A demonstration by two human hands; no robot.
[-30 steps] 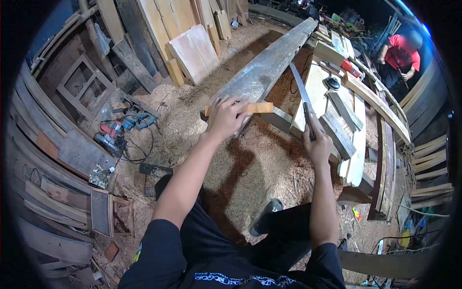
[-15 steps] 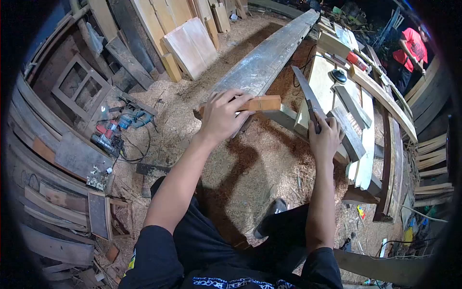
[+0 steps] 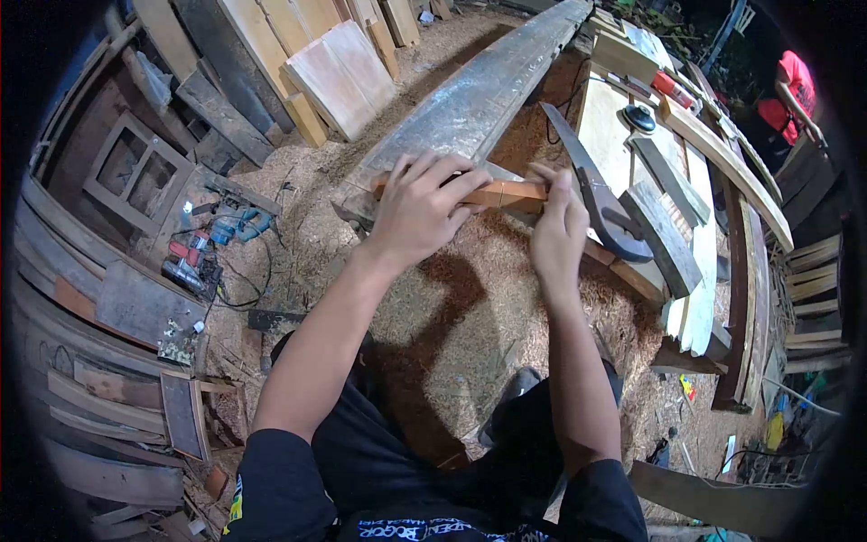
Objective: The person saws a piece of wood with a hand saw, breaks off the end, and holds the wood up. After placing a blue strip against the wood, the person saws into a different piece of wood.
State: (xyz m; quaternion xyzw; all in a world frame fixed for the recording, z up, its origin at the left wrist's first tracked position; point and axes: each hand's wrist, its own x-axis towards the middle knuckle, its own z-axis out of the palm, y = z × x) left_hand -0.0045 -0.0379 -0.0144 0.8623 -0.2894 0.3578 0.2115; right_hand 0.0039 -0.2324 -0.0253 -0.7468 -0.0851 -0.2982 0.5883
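Observation:
A short reddish-brown wood block [image 3: 508, 193] lies across the near end of the long worn plank bench [image 3: 479, 95]. My left hand [image 3: 417, 210] is closed over the block's left part, its fingers bent across the top. On the right end of the same block, my right hand [image 3: 560, 226] has its fingers and thumb around it. A thin line shows across the block between the hands. Just right of my right hand, a handsaw [image 3: 598, 194] with a dark handle rests on the stacked boards, untouched, its blade pointing away from me.
Pale boards [image 3: 610, 135] and a grey wood offcut [image 3: 662, 239] lie on the right, with a round black sander [image 3: 638, 118] among them. Power tools [image 3: 203, 244] and cords sit on the left floor. Another person [image 3: 795, 95] in red stands far right.
My right hand has let go of the handsaw, leaving it on the boards, and moved left to grip the block's right end. My left hand stays on the block.

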